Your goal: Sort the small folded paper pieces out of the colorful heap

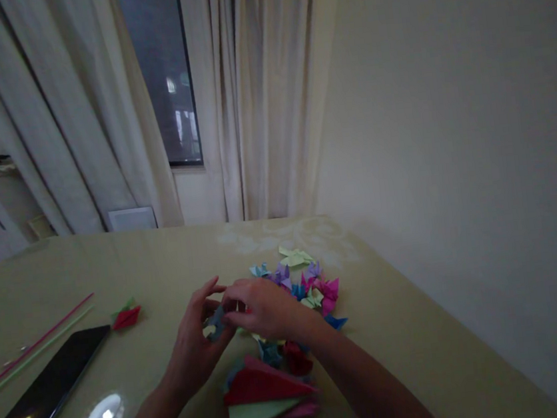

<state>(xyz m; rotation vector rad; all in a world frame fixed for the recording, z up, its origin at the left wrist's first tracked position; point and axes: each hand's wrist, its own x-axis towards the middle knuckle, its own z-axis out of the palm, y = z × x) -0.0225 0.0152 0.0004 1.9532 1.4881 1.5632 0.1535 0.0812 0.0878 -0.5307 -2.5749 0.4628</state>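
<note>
A small grey-blue folded paper piece [217, 322] is gripped by the left hand [195, 332] and right hand [265, 308], just left of multicoloured folded-paper figures [329, 292].

A hand could pass along the right edge of the tabletop [403, 335], beside the cluster of origami pieces [329, 290], and along the far edge beyond them. That cluster blocks the way just right of the hands [227, 315]; a folded paper stack [267, 395] fills the space between the forearms. Leftward, a lane runs between the hands and a red-and-green origami piece [126, 317]; past it, a black phone [50, 389] and thin sticks [37, 344] obstruct the left side.
</note>
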